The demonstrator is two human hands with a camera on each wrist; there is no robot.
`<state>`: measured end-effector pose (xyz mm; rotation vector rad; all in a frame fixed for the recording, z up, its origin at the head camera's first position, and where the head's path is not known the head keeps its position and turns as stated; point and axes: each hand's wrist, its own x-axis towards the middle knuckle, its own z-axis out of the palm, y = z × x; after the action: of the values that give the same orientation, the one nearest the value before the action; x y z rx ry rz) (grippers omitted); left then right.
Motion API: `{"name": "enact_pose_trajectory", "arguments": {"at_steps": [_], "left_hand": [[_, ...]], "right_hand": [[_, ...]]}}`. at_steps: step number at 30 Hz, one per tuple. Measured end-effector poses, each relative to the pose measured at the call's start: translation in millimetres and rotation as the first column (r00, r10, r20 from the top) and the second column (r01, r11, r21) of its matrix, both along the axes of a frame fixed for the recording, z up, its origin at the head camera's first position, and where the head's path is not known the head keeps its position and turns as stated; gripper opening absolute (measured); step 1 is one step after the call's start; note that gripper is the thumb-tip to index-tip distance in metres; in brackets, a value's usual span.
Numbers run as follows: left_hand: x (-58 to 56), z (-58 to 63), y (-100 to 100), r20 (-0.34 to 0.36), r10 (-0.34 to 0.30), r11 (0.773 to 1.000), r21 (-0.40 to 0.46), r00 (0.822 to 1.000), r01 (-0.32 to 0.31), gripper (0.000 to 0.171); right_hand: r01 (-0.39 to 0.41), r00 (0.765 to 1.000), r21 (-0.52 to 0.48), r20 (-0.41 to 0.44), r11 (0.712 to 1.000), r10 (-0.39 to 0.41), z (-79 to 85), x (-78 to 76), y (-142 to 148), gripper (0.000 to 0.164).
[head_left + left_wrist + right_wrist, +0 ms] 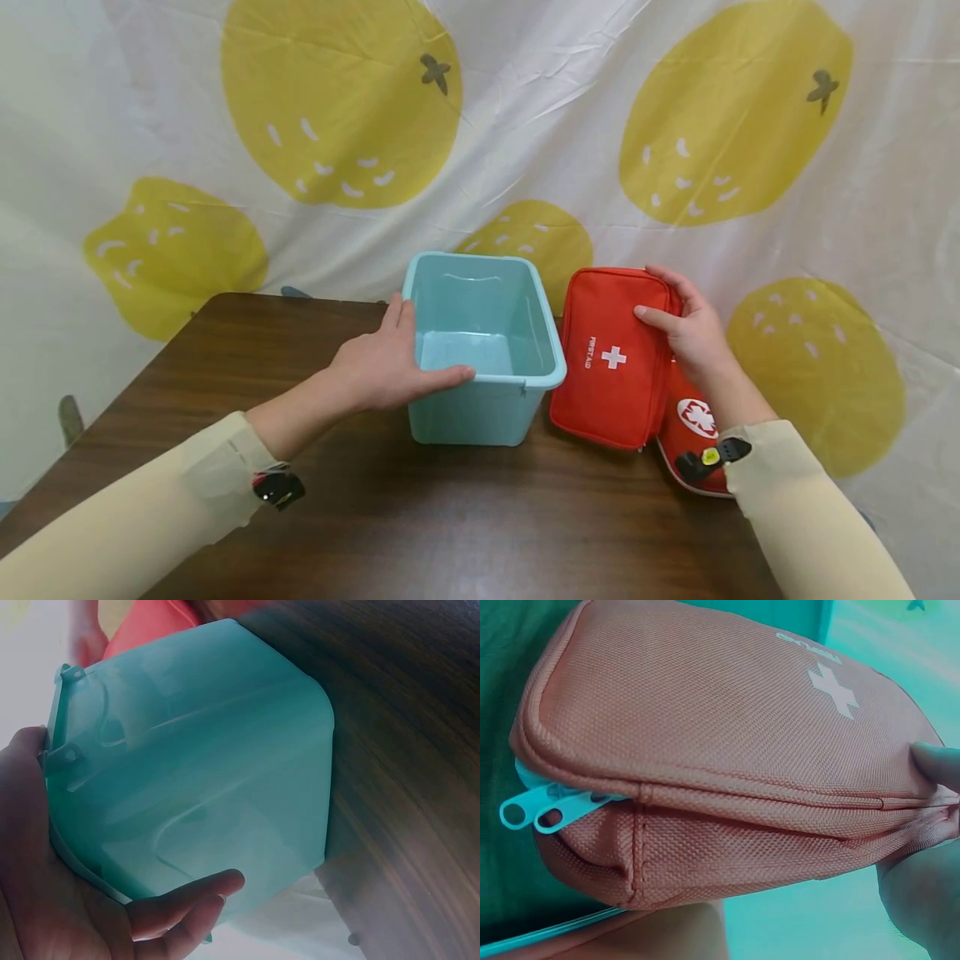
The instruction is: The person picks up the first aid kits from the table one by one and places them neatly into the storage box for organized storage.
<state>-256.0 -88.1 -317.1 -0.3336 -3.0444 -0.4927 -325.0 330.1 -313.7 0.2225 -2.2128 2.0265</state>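
A light teal plastic bin [465, 408] stands on the table, its inside showing bare walls and floor. My left hand [382, 362] holds its near left corner, with the thumb along the front rim and the fingers against the outer left wall [217, 840]. To the right of the bin, my right hand [693, 329] grips a red first aid pouch [615, 392] by its upper right edge, thumb on the front face. The pouch is tilted, its white cross facing me. Two zipper pulls [547, 810] hang together at one corner in the right wrist view.
A second red case [682, 417] with a round white emblem lies behind and right of the pouch, partly covered by my right forearm. The dark wood table [480, 517] ends at the back near a lemon-print cloth [525, 108].
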Motion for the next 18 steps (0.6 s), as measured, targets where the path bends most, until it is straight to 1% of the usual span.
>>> {"name": "enact_pose_trajectory", "arguments": {"at_steps": [5,10,15,18], "left_hand": [[1.4,-0.6,0.3,0.000,0.000,1.000,0.005,1.000,0.000,0.148],[2.1,-0.7,-0.1,0.000,0.003,1.000,0.010,1.000,-0.003,0.148],[2.2,-0.2,-1.3,0.003,0.005,1.000,0.003,1.000,-0.005,0.149],[2.1,-0.3,-1.6,0.008,0.008,1.000,0.001,1.000,-0.008,0.149]], "right_hand": [[-0.006,0.999,-0.081,-0.047,0.997,0.002,10.6,0.7,1.2,0.062],[-0.013,0.993,-0.156,-0.116,0.988,-0.006,25.3,0.4,1.7,0.060],[-0.031,0.981,-0.230,-0.194,0.973,-0.014,42.9,1.0,-0.3,0.058],[-0.051,0.975,-0.281,-0.220,0.958,-0.013,53.6,2.2,-0.9,0.058]]}}
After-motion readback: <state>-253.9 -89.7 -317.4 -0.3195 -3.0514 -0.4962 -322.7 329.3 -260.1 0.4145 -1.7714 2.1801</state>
